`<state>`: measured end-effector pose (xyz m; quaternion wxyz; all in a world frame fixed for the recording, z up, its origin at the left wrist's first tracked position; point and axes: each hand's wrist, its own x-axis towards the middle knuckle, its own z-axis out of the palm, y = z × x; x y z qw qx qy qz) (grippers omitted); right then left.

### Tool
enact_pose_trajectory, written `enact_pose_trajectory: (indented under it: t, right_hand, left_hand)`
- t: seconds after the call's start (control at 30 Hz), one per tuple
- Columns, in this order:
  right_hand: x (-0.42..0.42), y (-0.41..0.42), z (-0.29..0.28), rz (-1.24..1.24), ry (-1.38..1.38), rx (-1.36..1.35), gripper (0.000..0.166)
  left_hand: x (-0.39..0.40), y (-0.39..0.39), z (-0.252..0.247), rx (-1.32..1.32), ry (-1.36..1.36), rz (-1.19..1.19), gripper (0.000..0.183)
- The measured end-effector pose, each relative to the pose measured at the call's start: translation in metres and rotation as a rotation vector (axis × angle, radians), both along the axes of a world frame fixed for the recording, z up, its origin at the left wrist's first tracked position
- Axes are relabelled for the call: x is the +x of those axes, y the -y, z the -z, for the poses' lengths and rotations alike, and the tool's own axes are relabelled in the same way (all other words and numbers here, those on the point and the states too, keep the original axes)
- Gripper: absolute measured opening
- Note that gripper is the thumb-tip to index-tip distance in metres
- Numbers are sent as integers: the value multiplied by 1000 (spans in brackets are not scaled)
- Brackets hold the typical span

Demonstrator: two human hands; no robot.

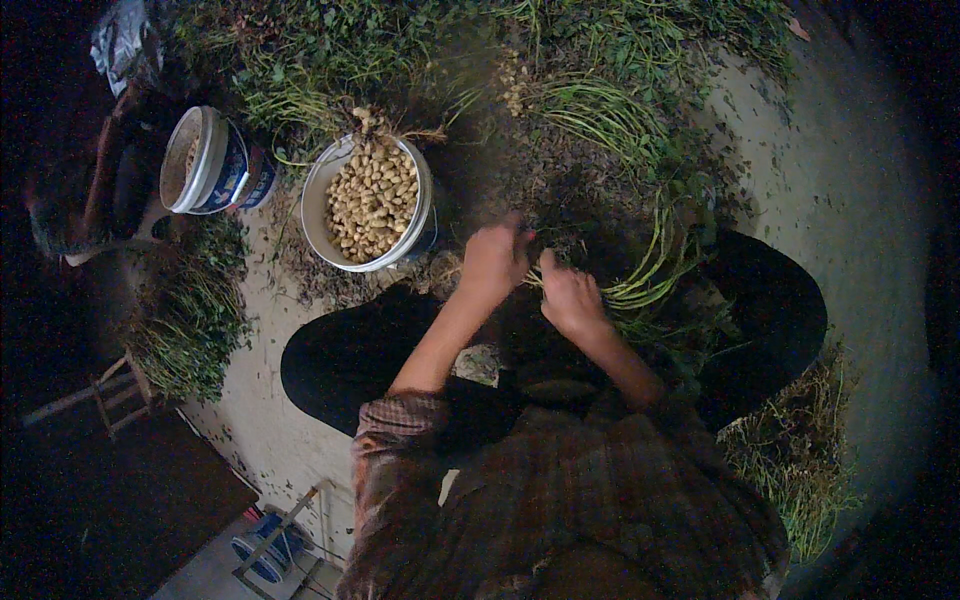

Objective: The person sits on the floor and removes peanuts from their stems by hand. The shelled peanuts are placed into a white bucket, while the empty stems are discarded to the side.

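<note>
My right hand (574,296) grips a bunch of green peanut plant stems (645,281), which arc out to the right over my lap. Just left of it, my left hand (491,259) is bent at the root end of the bunch. Its fingers are blurred, and whether they pinch anything is hidden. Up and to the left stands a white bucket (315,214) holding many unshelled peanuts (375,202). A clump of peanuts on roots (371,124) rests at that bucket's far rim.
Heaped peanut plants (600,112) lie ahead; more greenery (187,322) lies left. Another person (97,172) sits at the far left by a second bucket (217,165). A wooden frame (120,394) and a blue container (266,547) stand lower left. Cut plants (795,450) lie behind my right knee.
</note>
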<state>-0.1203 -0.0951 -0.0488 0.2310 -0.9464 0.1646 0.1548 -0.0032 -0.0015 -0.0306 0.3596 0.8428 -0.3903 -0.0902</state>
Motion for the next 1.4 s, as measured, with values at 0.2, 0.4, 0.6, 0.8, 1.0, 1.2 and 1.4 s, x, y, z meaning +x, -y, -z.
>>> enact_pose_trajectory:
  t: [0.2, 0.4, 0.6, 0.8, 1.0, 1.2, 1.4]
  right_hand:
    - [4, 8, -14, 22, 71, 9, 40]
    - [0, 4, -2, 23, 159, -13, 46]
    - [7, -1, -8, 70, 78, 40, 47]
    - [-5, 12, -7, 79, 87, 178, 51]
    - [5, 43, -19, 414, 227, 1213, 57]
    - [-1, 59, -29, 476, 108, 1839, 53]
    - [-6, 63, 14, 159, -100, 2411, 55]
  left_hand:
    - [15, 2, 36, -254, -595, -232, 12]
    - [15, -5, 7, -443, -1247, -372, 14]
    - [-1, 15, -9, -30, -76, -312, 19]
    - [86, -36, -9, -562, -306, -740, 19]
    - [42, -40, -87, -633, -1101, -502, 33]
    - [15, -20, -61, -183, -993, -339, 16]
    - [-22, 1, -31, -303, -1194, 83, 12]
